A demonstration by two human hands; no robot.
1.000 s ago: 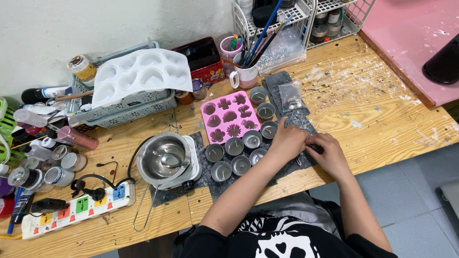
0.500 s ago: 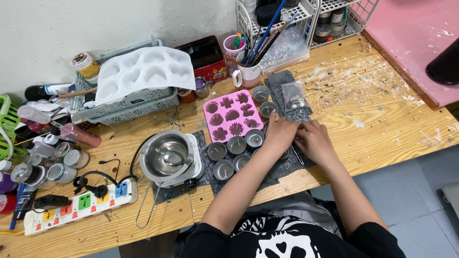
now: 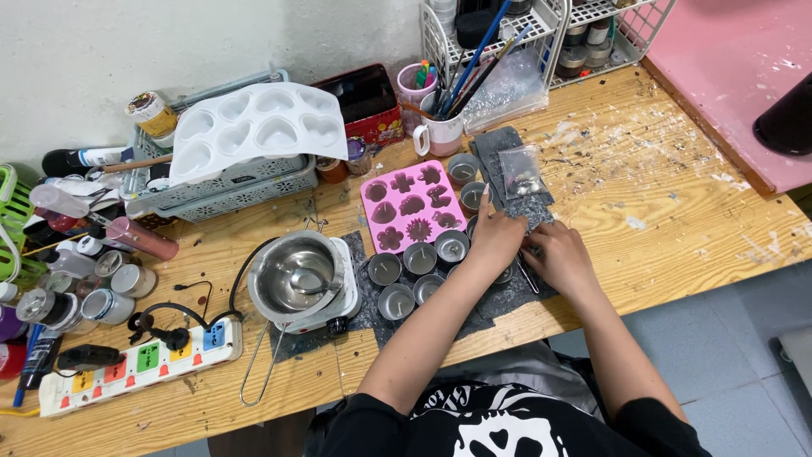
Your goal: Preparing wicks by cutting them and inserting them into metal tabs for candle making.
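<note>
Grey round tin cups (image 3: 420,257) beside both hands (image 3: 524,250)

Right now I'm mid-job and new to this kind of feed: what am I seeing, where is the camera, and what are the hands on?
There is one picture, from a camera worn on a person's head, looking down at their own two bare hands; no machine is involved. The left hand and right hand rest close together on a dark grey mat on a wooden table. They sit over small round metal tins; whether the fingers grip anything is hidden. Beside them lies a pink mould with shaped cavities. Further left stand a steel pot on a small white heater, a power strip and a white heart-shaped tray.
</note>
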